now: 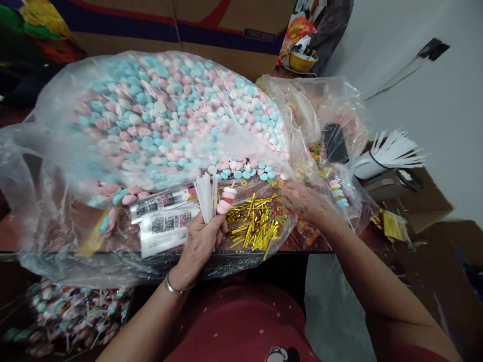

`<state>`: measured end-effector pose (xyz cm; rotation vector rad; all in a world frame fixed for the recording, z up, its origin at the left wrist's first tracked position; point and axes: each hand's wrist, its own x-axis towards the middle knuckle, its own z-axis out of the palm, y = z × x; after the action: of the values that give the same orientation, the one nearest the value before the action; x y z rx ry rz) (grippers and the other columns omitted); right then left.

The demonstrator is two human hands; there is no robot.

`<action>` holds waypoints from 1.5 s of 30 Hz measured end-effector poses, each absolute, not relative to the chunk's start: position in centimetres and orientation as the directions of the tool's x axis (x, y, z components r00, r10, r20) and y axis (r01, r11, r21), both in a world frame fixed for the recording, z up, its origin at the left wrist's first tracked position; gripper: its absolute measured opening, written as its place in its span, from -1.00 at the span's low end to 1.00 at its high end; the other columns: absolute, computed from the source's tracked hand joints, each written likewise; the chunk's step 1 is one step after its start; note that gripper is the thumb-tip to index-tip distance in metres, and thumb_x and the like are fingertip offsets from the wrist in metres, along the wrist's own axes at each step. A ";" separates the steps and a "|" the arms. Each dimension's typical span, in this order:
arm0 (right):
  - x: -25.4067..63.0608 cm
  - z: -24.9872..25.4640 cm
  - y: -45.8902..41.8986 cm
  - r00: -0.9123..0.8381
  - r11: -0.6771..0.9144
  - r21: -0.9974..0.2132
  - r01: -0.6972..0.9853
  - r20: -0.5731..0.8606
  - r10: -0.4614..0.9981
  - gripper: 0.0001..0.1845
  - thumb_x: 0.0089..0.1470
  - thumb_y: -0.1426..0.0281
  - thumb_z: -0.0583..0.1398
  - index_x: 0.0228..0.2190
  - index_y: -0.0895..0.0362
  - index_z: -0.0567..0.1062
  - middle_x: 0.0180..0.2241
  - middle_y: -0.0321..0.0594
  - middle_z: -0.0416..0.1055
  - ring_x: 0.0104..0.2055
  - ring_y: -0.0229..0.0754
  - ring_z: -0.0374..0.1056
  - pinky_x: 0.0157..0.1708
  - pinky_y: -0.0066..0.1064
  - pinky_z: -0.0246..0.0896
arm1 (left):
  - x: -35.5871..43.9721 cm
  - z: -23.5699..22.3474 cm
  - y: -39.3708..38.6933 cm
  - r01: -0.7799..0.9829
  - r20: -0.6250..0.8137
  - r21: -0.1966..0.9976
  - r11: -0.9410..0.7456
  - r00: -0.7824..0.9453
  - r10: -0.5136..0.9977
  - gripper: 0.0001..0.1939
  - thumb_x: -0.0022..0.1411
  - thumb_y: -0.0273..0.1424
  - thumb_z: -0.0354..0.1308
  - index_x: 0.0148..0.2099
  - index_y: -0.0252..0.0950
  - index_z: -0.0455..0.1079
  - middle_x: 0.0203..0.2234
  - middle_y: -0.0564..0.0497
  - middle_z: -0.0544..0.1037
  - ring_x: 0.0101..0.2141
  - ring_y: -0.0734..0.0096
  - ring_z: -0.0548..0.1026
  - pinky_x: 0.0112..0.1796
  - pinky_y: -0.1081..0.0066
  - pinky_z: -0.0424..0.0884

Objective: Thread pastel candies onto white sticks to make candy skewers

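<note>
My left hand (206, 232) is closed round a bundle of white lollipop sticks (206, 197) and a candy skewer (225, 200). On that skewer, pink and white candies are threaded with a red piece between them. My right hand (305, 202) reaches into small fruit-coloured ring candies (279, 208) at the right; its fingers are bent together, and what they pinch cannot be made out. Between the hands lies a loose heap of gold twist ties (256, 221). Beyond them, a large clear plastic bag (49, 115) holds pink, blue and white candies (169, 110).
Printed clear pouches (166, 231) lie left of my left hand. At the right stand a container of white sticks (392, 151) and a packet of gold ties (392, 225). A dark flat object (335, 143) rests on another bag. Finished candy skewers (81, 311) fill a box below left.
</note>
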<state>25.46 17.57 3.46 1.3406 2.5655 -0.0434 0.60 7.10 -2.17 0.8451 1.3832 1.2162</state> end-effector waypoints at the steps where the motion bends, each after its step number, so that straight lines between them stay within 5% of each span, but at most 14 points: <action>1: 25.4 3.5 17.6 -0.558 0.586 0.076 0.807 -0.230 0.798 -0.85 0.17 0.55 0.11 -0.33 0.17 0.49 -0.22 -0.08 0.49 -0.15 -0.13 0.37 -0.15 -0.39 0.21 | 0.6 -2.2 7.1 -0.139 -0.255 0.963 0.231 -0.192 0.948 -0.68 0.22 -0.25 0.14 -0.54 -0.28 0.31 -0.82 0.19 0.25 -0.79 0.63 0.14 -0.72 0.54 0.02; 14: 24.2 2.8 17.5 -0.537 0.558 0.080 0.826 -0.191 0.822 -0.81 0.21 0.48 0.09 -0.37 0.17 0.50 -0.26 -0.07 0.46 -0.16 -0.11 0.32 -0.14 -0.36 0.16 | 0.6 -2.7 7.1 -0.168 -0.256 0.959 0.227 -0.178 0.950 -0.67 0.23 -0.26 0.15 -0.54 -0.29 0.34 -0.81 0.18 0.26 -0.79 0.62 0.15 -0.74 0.55 0.02; 23: 24.6 3.7 20.8 -0.446 0.445 -0.039 0.895 -0.116 0.887 -0.81 0.14 0.54 0.07 -0.32 0.16 0.48 -0.29 -0.12 0.48 -0.24 -0.14 0.34 -0.23 -0.39 0.15 | 0.5 -3.0 7.0 -0.174 -0.250 0.960 0.220 -0.176 0.952 -0.68 0.23 -0.26 0.15 -0.54 -0.29 0.34 -0.80 0.18 0.27 -0.79 0.62 0.15 -0.73 0.55 0.05; 31: 23.2 3.0 19.9 -0.498 0.513 0.101 0.853 -0.141 0.856 -0.78 0.22 0.51 0.04 -0.26 0.12 0.48 -0.11 -0.02 0.44 -0.12 -0.05 0.33 -0.20 -0.32 0.23 | 0.5 -2.9 7.1 -0.171 -0.243 0.962 0.214 -0.175 0.954 -0.67 0.22 -0.24 0.16 -0.54 -0.29 0.34 -0.76 0.15 0.31 -0.78 0.62 0.16 -0.74 0.54 0.03; 35: 23.1 2.9 20.4 -0.472 0.478 -0.012 0.879 -0.172 0.865 -0.82 0.17 0.49 0.08 -0.37 0.14 0.50 -0.19 -0.07 0.48 -0.21 -0.12 0.35 -0.25 -0.36 0.22 | 0.5 -3.0 7.1 -0.188 -0.248 0.959 0.214 -0.180 0.952 -0.69 0.21 -0.26 0.16 -0.54 -0.29 0.34 -0.79 0.17 0.29 -0.79 0.62 0.15 -0.74 0.54 0.02; 39: 23.6 3.0 21.5 -0.435 0.388 -0.256 0.885 -0.160 0.886 -0.81 0.10 0.43 0.11 -0.42 0.15 0.54 -0.37 -0.25 0.50 -0.34 -0.24 0.34 -0.33 -0.46 0.17 | 0.5 -3.1 7.1 -0.192 -0.247 0.958 0.212 -0.180 0.952 -0.69 0.21 -0.26 0.16 -0.53 -0.29 0.34 -0.76 0.15 0.33 -0.79 0.63 0.16 -0.74 0.54 0.03; 45: 24.7 4.5 21.1 -0.381 0.265 -0.510 0.818 -0.136 0.915 -0.81 -0.01 0.37 0.13 -0.52 0.18 0.51 -0.58 -0.36 0.35 -0.49 -0.32 0.22 -0.45 -0.48 0.06 | 0.4 -3.1 6.9 -0.151 -0.255 0.961 0.230 -0.175 0.951 -0.68 0.21 -0.25 0.15 -0.54 -0.27 0.34 -0.82 0.16 0.26 -0.79 0.59 0.14 -0.73 0.53 0.05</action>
<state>24.69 21.07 4.51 1.8339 2.6396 -0.8631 0.36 6.94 -3.06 0.8345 1.3570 1.2174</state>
